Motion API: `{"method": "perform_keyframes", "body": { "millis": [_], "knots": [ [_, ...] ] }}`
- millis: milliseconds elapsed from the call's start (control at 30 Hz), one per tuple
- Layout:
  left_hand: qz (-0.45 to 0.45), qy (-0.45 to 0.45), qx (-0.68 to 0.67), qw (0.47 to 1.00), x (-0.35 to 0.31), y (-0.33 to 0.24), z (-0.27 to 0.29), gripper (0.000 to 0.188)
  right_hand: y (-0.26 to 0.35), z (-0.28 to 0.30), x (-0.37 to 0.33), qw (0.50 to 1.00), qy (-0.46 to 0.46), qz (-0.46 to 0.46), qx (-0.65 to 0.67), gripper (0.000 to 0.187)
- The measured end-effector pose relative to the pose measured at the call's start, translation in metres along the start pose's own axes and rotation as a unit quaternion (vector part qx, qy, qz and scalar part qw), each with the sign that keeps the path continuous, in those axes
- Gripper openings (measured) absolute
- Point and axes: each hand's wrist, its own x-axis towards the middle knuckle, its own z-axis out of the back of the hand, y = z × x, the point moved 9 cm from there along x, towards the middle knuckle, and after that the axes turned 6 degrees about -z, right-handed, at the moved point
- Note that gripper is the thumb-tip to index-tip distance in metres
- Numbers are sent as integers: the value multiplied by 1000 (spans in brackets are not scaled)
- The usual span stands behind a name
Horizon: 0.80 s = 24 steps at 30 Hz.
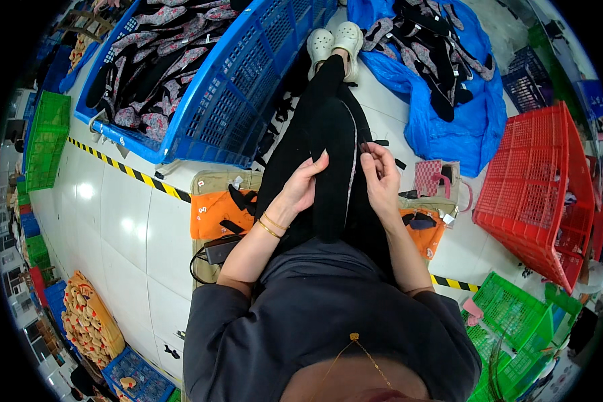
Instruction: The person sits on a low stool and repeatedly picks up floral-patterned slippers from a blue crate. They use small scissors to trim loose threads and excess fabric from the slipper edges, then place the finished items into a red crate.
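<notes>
Gold pendant (354,336) foremost, lap (293,144) seemingly steadies black cloth (331,208); beside it, left hand (301,186) half-open, right hand (382,179) pinching dark scrap (364,147).

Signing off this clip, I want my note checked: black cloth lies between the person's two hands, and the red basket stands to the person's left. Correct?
Not quite: the head view shows the red basket to the person's right. Black cloth does lie between the left hand and right hand.
</notes>
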Motion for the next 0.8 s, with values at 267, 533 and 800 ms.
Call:
{"method": "perform_keyframes", "body": {
  "millis": [267, 533, 800],
  "knots": [
    [60, 57, -15, 996, -8, 11, -15, 37, 14, -6, 9, 995, 28, 51, 80, 21],
    [-115, -47, 519, 845, -17, -36, -35, 34, 4, 36, 25, 992, -39, -44, 112, 15],
    [-268, -63, 723, 634, -27, -44, -66, 36, 63, -6, -1, 957, -5, 180, -229, 29]
  ]
}}
